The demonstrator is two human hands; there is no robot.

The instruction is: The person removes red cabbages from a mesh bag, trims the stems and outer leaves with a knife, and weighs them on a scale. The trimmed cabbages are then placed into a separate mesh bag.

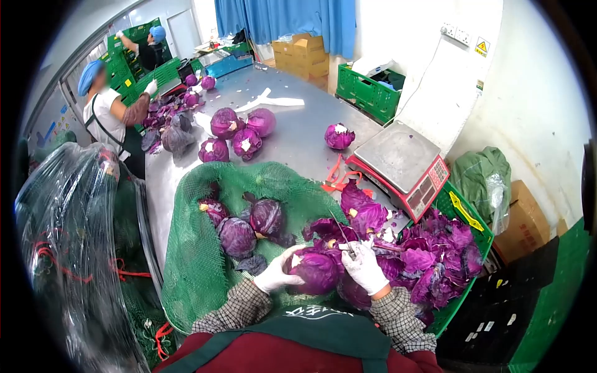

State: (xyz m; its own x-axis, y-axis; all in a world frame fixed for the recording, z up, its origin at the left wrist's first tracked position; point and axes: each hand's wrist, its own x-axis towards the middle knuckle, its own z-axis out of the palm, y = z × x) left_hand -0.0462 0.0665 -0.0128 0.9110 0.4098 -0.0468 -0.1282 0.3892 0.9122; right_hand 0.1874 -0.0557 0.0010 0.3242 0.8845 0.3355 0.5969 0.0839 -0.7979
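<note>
My left hand (278, 273), in a white glove, grips the side of a red cabbage (318, 272) close to my apron. In my gloved right hand (367, 270) is a knife (341, 230), its thin blade pointing up and away from me, just right of that cabbage. Loose purple leaves (357, 208) lie beyond the blade. To the left, a green mesh bag (196, 248) is spread on the metal table, with several red cabbages (237, 237) on it. Part of the knife handle is hidden by my fingers.
A red scale (398, 158) stands at the right edge of the metal table (298, 127). Below it, a green crate (460, 283) overflows with leaves. Trimmed cabbages (247, 143) sit farther back. Two people in blue caps work at the far left, near plastic-wrapped sacks (74, 217).
</note>
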